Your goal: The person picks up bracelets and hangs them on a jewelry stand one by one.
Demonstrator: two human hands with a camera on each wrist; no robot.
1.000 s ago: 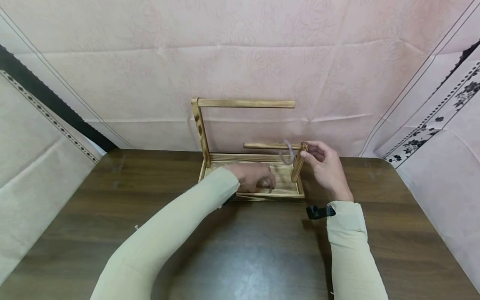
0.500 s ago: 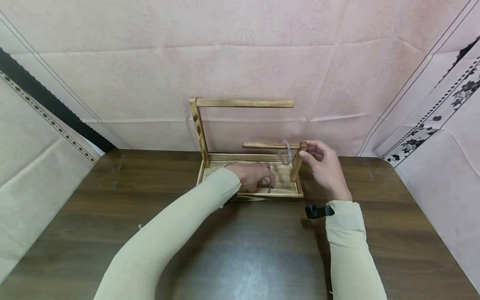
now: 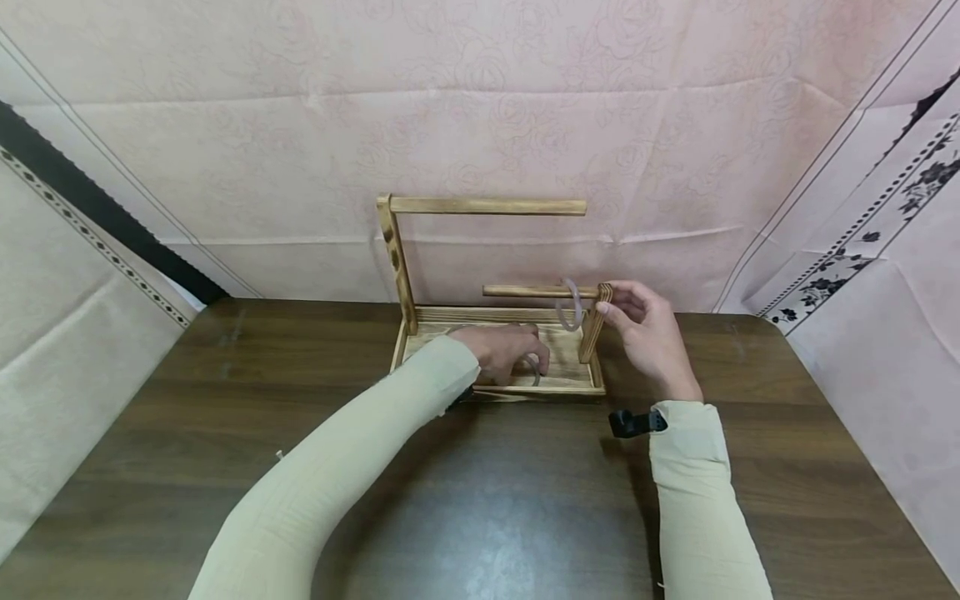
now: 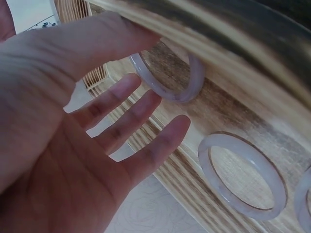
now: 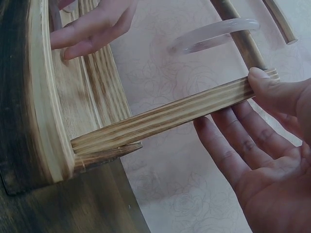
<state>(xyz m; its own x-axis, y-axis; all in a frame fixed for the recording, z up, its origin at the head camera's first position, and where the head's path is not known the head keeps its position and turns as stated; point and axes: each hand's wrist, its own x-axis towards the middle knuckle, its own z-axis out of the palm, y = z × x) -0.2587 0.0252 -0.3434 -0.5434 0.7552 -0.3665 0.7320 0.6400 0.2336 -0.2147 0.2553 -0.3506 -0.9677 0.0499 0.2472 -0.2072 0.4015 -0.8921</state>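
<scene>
My left hand (image 3: 501, 352) reaches down into a shallow wooden tray (image 3: 558, 390), part of a jewellery stand. Its thumb and a mostly hidden finger pinch a pale lilac bangle (image 4: 180, 95), while the other fingers spread apart. Two more bangles lie in the tray, one whole bangle (image 4: 208, 167) and another bangle (image 4: 302, 204) cut off by the left wrist view's edge. At the stand's right end, my right hand (image 3: 654, 337) grips the top of the short upright post (image 5: 165, 109) between thumb and fingers. A bangle (image 3: 579, 310) hangs on the lower rod (image 3: 521, 291) beside that post.
A taller post (image 3: 397, 258) rises at the stand's left end and carries a longer upper rod (image 3: 487, 206) with a free right end. The stand sits near the back of a dark wooden table (image 3: 480, 500), before a pink patterned cloth (image 3: 465, 133).
The view shifts slightly, moving the whole scene a little left. Both hands keep their places, the left in the tray and the right on the post.
</scene>
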